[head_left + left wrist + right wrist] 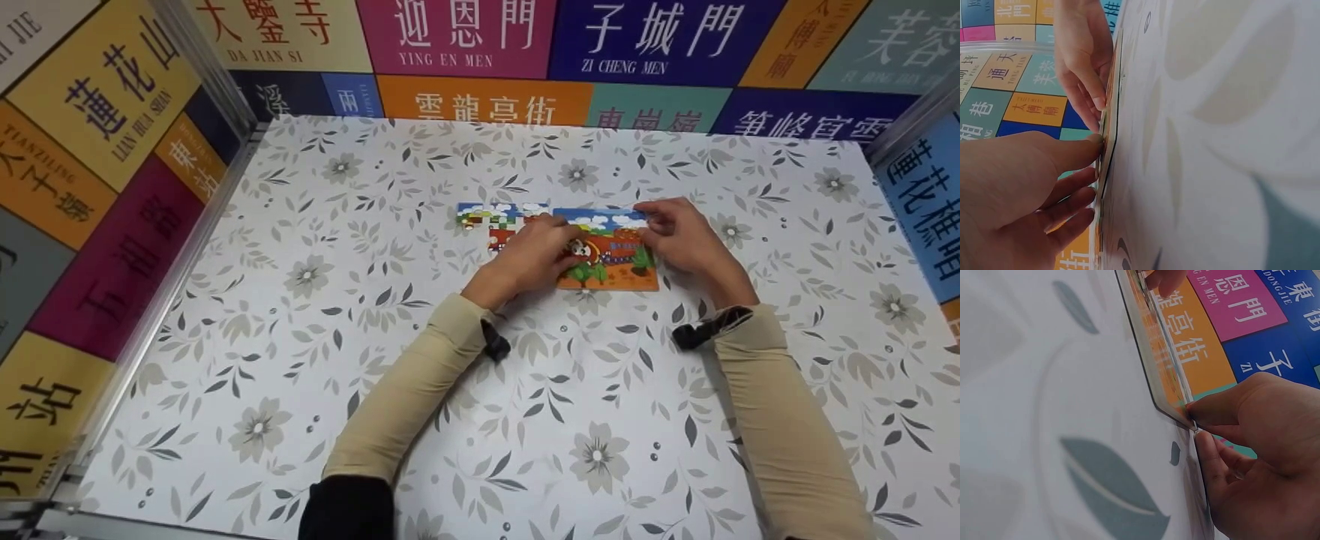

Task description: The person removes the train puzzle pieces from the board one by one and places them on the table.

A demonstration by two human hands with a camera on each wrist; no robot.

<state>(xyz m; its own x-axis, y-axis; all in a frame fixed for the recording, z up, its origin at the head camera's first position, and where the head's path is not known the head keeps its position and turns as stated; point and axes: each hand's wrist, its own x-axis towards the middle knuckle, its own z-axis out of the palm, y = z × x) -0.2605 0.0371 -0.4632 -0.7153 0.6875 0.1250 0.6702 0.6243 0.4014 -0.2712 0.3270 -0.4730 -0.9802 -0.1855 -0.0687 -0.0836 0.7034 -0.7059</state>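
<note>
A colourful picture board point(611, 277) with clouds, green bushes and orange ground lies on the table. Directly left of it are joined jigsaw pieces point(472, 214) with the same kind of sky, showing white gaps among them. My left hand point(532, 255) reaches over where the two meet, thumb on the board and fingers spread loosely over the pieces, hiding part of both. At the board's right edge, my right hand point(681, 234) holds the upper corner. The right wrist view shows the right thumb point(1216, 406) over the board's corner with curled fingers just beside the edge.
The table point(300, 375) has a white cover with grey flowers and leaves. Upright panels point(465, 45) with coloured blocks of lettering stand along the back and sides. A metal rail point(172, 277) runs along the left edge. Black straps point(712, 328) sit at both wrists.
</note>
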